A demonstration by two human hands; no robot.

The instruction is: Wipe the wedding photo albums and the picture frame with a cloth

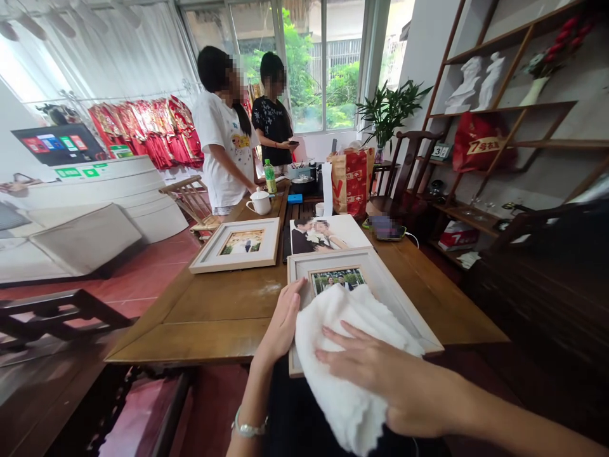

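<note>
A white-framed photo (380, 270) lies at the near edge of the wooden table (223, 311), partly over the edge. My left hand (281, 324) rests flat with fingers together along the frame's left side, steadying it. My right hand (375, 365) lies open, fingers spread, on a white cloth (342, 317) that covers the frame's lower half and hangs off toward me. A second white-framed photo (236, 244) lies further left, and an unframed wedding print (328, 233) lies behind the near frame.
Two people (223, 133) stand at the table's far end by a white cup (260, 202), green bottle (269, 176) and red paper bag (352, 178). A phone (386, 227) lies right. Wooden shelves (499, 127) stand right, a dark bench (52, 317) left.
</note>
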